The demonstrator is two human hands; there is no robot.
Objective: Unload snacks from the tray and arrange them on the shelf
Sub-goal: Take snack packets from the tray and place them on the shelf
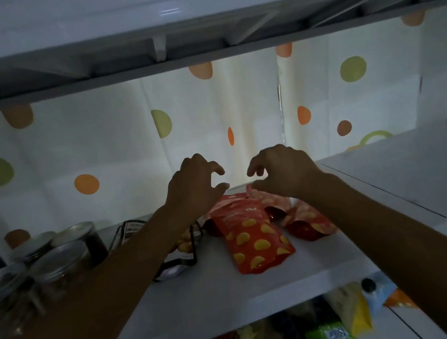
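I am holding my left hand [195, 186] and right hand [282, 172] empty, fingers curled apart, above the red snack pouches [253, 235] lying on the white shelf [208, 294]; jars [54, 265] are standing far left

Two bare forearms, sleeveless, hands [197, 186] without rings.

Both arms outstretched, hands [243, 176] empty, fingers curled
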